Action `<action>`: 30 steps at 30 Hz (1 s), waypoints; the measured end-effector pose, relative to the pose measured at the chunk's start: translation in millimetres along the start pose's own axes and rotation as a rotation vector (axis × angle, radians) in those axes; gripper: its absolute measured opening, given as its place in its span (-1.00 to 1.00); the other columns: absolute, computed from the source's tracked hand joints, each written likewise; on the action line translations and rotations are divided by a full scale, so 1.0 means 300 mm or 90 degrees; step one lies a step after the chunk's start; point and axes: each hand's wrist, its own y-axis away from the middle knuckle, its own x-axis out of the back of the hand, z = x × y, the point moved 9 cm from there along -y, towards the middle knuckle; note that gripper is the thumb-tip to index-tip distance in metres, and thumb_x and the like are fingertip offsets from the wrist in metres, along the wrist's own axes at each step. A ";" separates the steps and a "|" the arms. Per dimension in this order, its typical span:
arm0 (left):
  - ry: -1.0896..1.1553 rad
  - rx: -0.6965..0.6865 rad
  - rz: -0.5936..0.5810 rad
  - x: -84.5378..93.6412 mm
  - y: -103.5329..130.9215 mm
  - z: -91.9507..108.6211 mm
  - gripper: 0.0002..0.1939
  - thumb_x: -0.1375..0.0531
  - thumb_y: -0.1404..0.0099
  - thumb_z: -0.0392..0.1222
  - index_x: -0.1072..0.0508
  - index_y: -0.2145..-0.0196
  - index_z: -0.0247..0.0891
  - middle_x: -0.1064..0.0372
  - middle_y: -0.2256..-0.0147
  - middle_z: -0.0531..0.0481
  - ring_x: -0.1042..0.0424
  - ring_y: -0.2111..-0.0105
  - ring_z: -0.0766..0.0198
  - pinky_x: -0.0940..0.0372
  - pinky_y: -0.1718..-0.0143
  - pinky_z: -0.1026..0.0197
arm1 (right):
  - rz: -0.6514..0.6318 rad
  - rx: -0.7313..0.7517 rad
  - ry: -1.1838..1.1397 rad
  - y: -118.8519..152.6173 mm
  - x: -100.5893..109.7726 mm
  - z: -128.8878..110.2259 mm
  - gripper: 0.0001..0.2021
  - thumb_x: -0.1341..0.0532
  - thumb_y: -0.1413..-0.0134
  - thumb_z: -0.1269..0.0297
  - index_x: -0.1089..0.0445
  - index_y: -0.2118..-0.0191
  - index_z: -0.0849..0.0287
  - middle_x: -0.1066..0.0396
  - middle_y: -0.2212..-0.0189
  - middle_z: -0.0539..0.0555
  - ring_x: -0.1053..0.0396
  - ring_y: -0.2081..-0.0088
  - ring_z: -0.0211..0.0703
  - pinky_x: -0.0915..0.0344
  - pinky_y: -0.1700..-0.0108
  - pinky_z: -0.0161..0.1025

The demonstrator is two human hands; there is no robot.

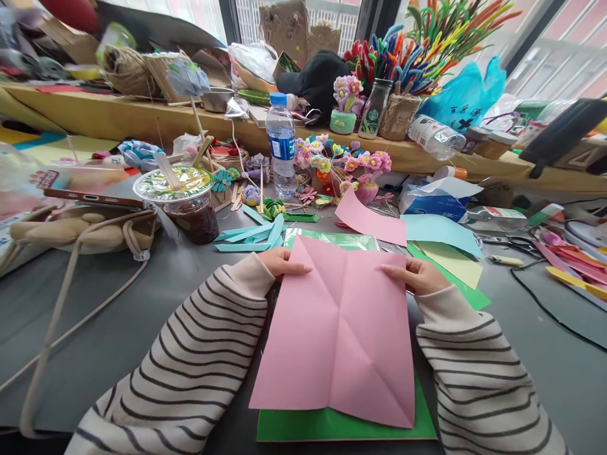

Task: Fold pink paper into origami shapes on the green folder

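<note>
A square sheet of pink paper (327, 328) is spread before me, with fold creases crossing its middle. My left hand (284, 263) pinches its far left edge, thumb on top and fingers behind. On the opposite edge, my right hand (415, 275) grips the sheet the same way, near the far right corner. Beneath the pink sheet lies a green pad or stack of paper (341, 428), its near edge showing. Just past my left hand are folded light-blue paper strips (258, 232). Beyond my right hand, loose pink (372, 220), light-blue (441, 230) and yellow paper (455, 262) overlap.
A lidded drink cup (192, 218) with a straw stands left, beside a phone (95, 197) and a corded bag (85, 230). A water bottle (283, 148) and crafted flowers (332, 158) are at the back. Scissors (516, 244) and a black cable (545, 309) lie right.
</note>
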 end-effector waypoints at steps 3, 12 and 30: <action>-0.068 -0.032 0.081 0.043 -0.014 0.027 -0.75 -0.28 0.24 -0.10 -0.38 0.63 -0.33 -0.29 0.68 0.08 -0.24 0.68 0.43 -0.10 0.66 0.39 | -0.020 0.018 0.003 0.006 -0.015 -0.004 -0.68 -0.30 0.51 0.12 -0.37 0.56 0.28 -0.35 0.62 0.03 -0.25 0.58 -0.29 -0.14 0.59 -0.35; -0.242 -0.221 0.224 0.102 -0.026 0.098 -0.70 -0.22 0.15 -0.05 -0.47 0.47 -0.32 -0.32 0.60 0.04 -0.21 0.58 0.41 -0.08 0.60 0.40 | 0.027 -0.085 -0.074 -0.014 0.005 0.059 -0.76 -0.32 0.52 0.22 -0.39 0.59 0.25 -0.31 0.72 -0.04 -0.20 0.69 -0.36 -0.11 0.68 -0.40; -0.233 -0.113 0.243 0.100 -0.023 0.044 -0.67 -0.25 0.26 0.01 -0.30 0.74 -0.34 -0.11 0.76 0.12 -0.11 0.73 0.44 0.03 0.71 0.37 | 0.093 0.042 0.001 -0.014 0.010 0.013 -0.72 -0.29 0.46 0.15 -0.41 0.53 0.25 -0.33 0.67 -0.02 -0.20 0.64 -0.33 -0.10 0.64 -0.39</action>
